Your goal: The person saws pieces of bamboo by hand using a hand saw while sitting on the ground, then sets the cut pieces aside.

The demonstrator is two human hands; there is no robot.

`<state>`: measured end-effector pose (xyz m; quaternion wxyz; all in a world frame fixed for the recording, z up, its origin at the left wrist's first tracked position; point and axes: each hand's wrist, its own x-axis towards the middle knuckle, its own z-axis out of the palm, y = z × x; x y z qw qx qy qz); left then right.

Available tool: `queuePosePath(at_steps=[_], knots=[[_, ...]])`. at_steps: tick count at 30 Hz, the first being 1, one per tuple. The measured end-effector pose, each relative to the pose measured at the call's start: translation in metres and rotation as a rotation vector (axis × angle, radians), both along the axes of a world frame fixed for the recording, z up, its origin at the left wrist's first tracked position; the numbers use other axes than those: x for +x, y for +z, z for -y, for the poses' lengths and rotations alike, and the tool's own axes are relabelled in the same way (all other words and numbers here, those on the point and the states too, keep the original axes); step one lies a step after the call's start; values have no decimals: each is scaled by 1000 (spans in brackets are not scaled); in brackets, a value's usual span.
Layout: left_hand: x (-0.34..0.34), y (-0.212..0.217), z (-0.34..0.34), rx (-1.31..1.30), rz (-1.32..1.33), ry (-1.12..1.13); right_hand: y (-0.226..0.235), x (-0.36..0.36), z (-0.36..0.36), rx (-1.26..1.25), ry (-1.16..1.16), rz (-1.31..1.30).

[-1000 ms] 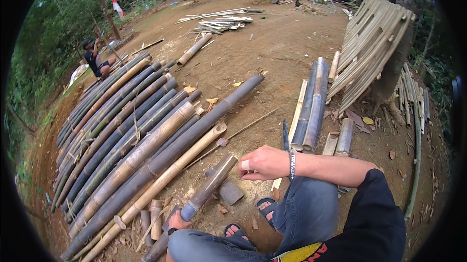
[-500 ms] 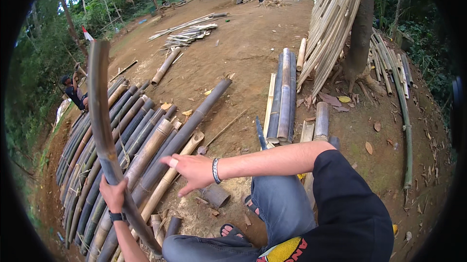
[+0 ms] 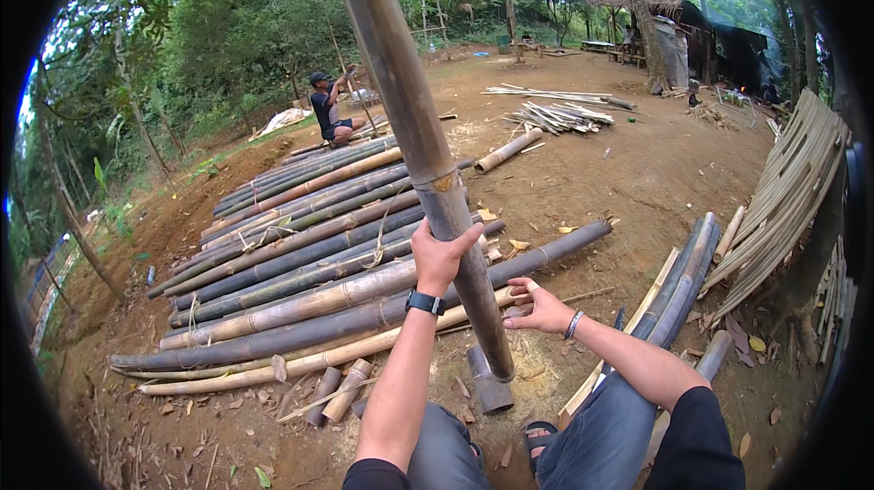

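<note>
A thick brown-grey bamboo section [image 3: 401,80] stands tilted in front of me, its upper end leaning left and away. My left hand [image 3: 440,258] is wrapped round it below the middle joint. Beside the pole's lower part is my right hand [image 3: 546,310], thumb and fingers apart and curved, holding nothing; whether its fingertips touch the bamboo I cannot tell. A short bamboo offcut [image 3: 490,385] lies on the ground just behind the pole's lower end.
Long bamboo poles [image 3: 300,285] lie side by side at left. Short offcuts [image 3: 348,390] rest nearer me. Upright-leaning slats [image 3: 787,190] and dark bamboo pieces [image 3: 678,281] are at right. Farther off, split strips [image 3: 560,115] lie near a crouching person [image 3: 330,110].
My view has swung left, bringing the crouching person and the shelter further into it. The right hand, earlier stretched out over the poles, is now by the lower part of the held bamboo.
</note>
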<state>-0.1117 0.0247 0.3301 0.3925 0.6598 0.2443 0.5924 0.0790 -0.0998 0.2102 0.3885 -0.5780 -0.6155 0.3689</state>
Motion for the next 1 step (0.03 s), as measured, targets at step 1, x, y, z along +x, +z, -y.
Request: queuePosePath(at_steps=[1], knots=[[1, -11, -6, -23, -5, 16, -4, 4, 0, -23, 12, 37]])
